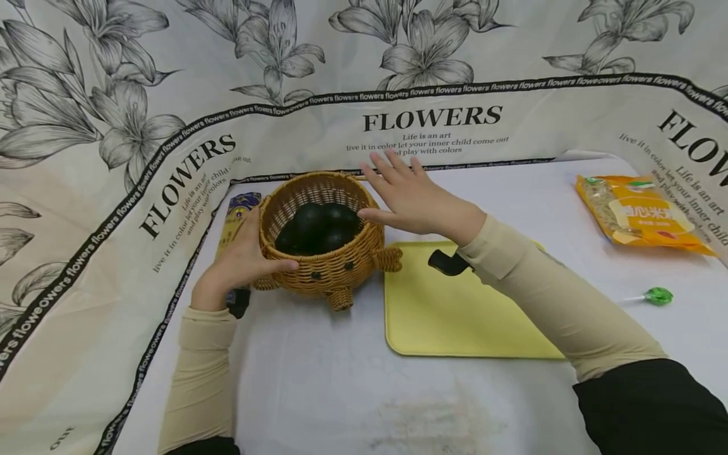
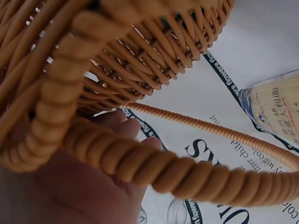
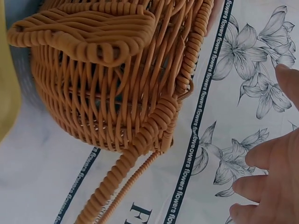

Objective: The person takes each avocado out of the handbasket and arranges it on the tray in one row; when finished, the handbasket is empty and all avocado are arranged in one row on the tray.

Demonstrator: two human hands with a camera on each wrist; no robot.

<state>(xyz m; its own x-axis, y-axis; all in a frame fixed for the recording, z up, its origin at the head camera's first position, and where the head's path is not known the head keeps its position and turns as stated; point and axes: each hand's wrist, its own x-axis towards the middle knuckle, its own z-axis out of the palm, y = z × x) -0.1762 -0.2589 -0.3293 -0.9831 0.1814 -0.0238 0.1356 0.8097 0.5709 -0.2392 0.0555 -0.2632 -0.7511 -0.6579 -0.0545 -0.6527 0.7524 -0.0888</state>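
A brown wicker basket (image 1: 335,278) with an animal face stands at the back left of the table. Several smooth, dark green rounded fruits (image 1: 309,230), like avocados, lie inside it. My left hand (image 1: 244,253) holds the basket's left side, its thumb along the front rim; in the left wrist view the fingers are partly hidden behind the wicker. My right hand (image 1: 412,199) hovers by the right rim with its fingers spread, holding nothing. In the right wrist view its fingers (image 3: 261,186) show apart from the basket, whose rope-like handle (image 3: 149,126) hangs down its outer side.
Right of the basket lies a yellow cutting board (image 1: 455,322) with a black handle (image 1: 448,262) on it, partly under my right arm. An orange snack packet (image 1: 643,215) and a green lollipop (image 1: 658,296) lie farther right. A pasta packet (image 2: 275,107) stands beyond my left hand.
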